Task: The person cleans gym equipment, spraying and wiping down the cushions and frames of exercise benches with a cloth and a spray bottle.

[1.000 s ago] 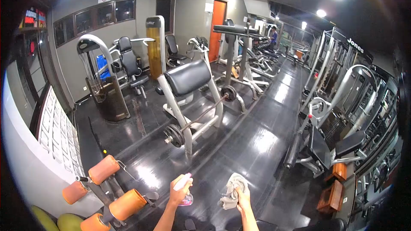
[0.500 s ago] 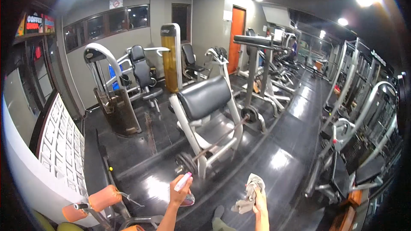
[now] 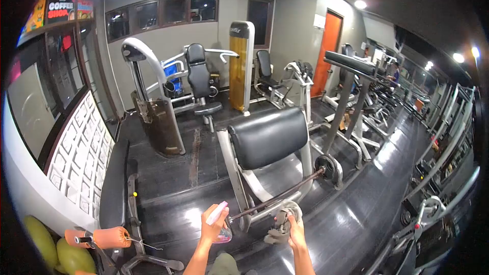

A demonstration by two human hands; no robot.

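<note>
At the bottom centre, my left hand (image 3: 213, 224) is wrapped round a spray bottle (image 3: 224, 235) with a pink and white top and a clear body. My right hand (image 3: 295, 228) grips a crumpled grey cloth (image 3: 279, 226), part of which hangs to the left of the fingers. Just beyond both hands stands a preacher curl bench with a black pad (image 3: 270, 136) and a grey frame. A bent barbell (image 3: 275, 197) crosses the bench's front. Its near end is partly hidden behind my left hand, and a weight plate (image 3: 328, 171) sits on its far end.
A bench with orange foam rollers (image 3: 109, 237) stands at the lower left, near green balls (image 3: 74, 257). Behind are a seated machine (image 3: 198, 79) and a yellow weight stack (image 3: 238, 71). More machines line the right side. A person (image 3: 395, 73) is far back.
The view has turned left and come closer to the curl bench. Both hands still hold the bottle and the cloth. The cloth now appears in front of the bench's lower frame.
</note>
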